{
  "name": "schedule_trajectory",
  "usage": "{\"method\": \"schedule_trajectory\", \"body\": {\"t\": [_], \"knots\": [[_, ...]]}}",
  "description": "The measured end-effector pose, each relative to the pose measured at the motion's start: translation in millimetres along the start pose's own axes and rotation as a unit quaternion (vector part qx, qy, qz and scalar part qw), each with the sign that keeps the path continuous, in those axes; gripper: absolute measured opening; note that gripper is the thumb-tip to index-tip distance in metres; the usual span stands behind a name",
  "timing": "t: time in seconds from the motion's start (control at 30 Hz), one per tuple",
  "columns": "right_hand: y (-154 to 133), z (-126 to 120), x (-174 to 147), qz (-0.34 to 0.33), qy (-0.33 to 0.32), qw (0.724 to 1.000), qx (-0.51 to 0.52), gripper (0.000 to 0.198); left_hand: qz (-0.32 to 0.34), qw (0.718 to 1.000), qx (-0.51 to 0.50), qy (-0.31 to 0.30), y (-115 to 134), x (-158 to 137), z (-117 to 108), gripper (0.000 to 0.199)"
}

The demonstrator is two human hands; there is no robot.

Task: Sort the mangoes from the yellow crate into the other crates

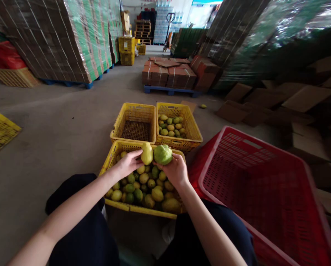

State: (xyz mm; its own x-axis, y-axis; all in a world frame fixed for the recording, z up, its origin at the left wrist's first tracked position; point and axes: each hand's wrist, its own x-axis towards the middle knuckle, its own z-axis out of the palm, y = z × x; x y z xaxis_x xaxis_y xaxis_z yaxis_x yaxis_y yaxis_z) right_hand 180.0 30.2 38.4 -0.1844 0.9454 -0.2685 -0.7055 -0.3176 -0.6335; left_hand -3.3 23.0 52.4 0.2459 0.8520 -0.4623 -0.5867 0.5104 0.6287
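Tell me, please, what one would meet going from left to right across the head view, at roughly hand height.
Yellow crate at the left edge, left hand, yellow fruit, green fruit, right hand, red crate.

Yellow lemon (147, 153) beside green lemon (163, 154)

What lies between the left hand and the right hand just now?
In the head view, a smooth, oval yellow fruit, held by the left hand, and beside it a bumpy, rounded green fruit, held by the right hand.
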Motion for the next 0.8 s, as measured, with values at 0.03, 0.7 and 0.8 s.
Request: {"method": "schedule_trajectory", "body": {"t": [0.03,0.7,0.8], "knots": [[1.9,-0.4,0.8,-0.002,0.008,1.000,-0.003,0.024,-0.009,1.000,-0.009,0.003,0.2,-0.8,2.3,0.021],[14.7,3.9,-3.2,0.109,0.004,0.994,0.018,0.030,-0.035,0.997,-0.062,0.037,5.9,-0.2,4.2,0.027],[14.2,5.4,-4.5,0.076,0.027,0.996,0.043,0.020,-0.017,0.996,-0.066,0.049,5.4,-2.2,4.2,0.016]]}}
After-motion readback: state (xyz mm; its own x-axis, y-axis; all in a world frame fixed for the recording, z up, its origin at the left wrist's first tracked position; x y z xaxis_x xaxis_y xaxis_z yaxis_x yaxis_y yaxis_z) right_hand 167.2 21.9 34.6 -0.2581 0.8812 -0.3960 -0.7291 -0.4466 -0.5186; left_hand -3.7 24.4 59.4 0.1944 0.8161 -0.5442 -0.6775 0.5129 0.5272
